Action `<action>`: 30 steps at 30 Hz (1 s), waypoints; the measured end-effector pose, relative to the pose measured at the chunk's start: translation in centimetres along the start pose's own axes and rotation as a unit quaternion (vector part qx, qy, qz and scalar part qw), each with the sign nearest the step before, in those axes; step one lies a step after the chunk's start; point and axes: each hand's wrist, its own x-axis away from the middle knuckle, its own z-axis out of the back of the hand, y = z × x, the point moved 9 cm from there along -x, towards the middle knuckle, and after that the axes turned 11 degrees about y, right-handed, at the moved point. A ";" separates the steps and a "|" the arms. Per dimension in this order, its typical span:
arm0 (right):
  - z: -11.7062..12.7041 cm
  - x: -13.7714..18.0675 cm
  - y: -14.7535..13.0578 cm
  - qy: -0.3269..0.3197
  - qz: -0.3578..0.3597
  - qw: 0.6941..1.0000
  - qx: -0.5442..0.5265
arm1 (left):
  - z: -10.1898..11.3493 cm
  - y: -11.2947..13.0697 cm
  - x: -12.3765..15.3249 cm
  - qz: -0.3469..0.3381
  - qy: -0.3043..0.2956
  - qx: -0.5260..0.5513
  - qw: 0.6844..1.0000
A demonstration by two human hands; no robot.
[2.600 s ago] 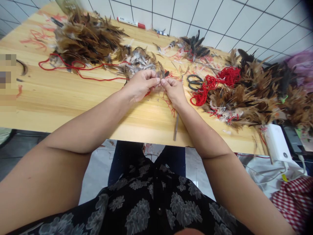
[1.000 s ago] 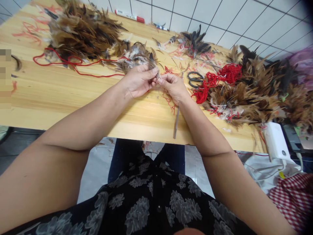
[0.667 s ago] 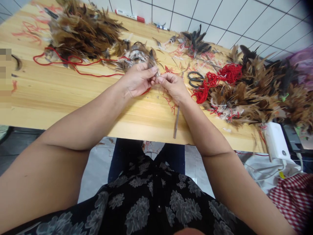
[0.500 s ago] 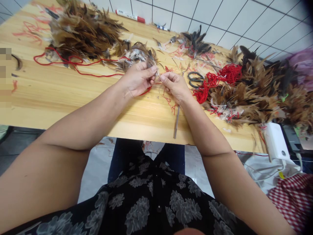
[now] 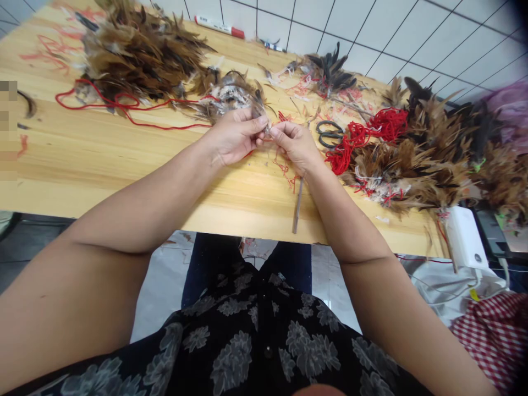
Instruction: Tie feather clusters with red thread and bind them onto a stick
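My left hand (image 5: 237, 136) pinches a small greyish-brown feather (image 5: 259, 103) between thumb and fingertips. Close to its right, my right hand (image 5: 293, 146) has thumb and forefinger pressed together at the feather's lower, quill end; the exact contact is too small to make out. A red cord (image 5: 165, 127) runs across the table to my left hand and passes beneath it. Just behind that hand lies a clump of feathers with pale, fluffy bases (image 5: 233, 94). A thin grey stick (image 5: 297, 206) lies below my right wrist, its upper end partly covered.
A large brown feather pile (image 5: 140, 60) lies back left. Right of my hands are black-handled scissors (image 5: 330, 133), bundled red cord (image 5: 348, 148) and more feathers (image 5: 416, 165). A red-capped marker (image 5: 218, 26) rests by the tiled wall. A white power bank (image 5: 467, 236) stands at the right edge.
Both hands stay together at the feather. My left fingertips have shifted slightly right, closer to my right fingertips. The things on the table look unmoved.
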 end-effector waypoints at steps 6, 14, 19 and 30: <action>0.6 -0.4 1.0 -0.025 -0.046 0.999 -0.003 | 0.8 0.3 -0.8 -0.058 -0.009 -0.025 0.998; 0.4 0.0 1.8 -0.078 -0.094 0.992 -0.023 | 0.6 0.0 -0.8 -0.087 -0.042 -0.077 0.992; 0.3 0.5 1.4 -0.056 -0.104 0.992 -0.034 | -0.6 -0.2 -0.4 -0.090 -0.109 -0.032 0.990; 2.7 -0.5 1.2 0.064 -0.034 0.997 0.005 | 3.1 3.4 -1.6 -0.177 0.127 -0.126 0.968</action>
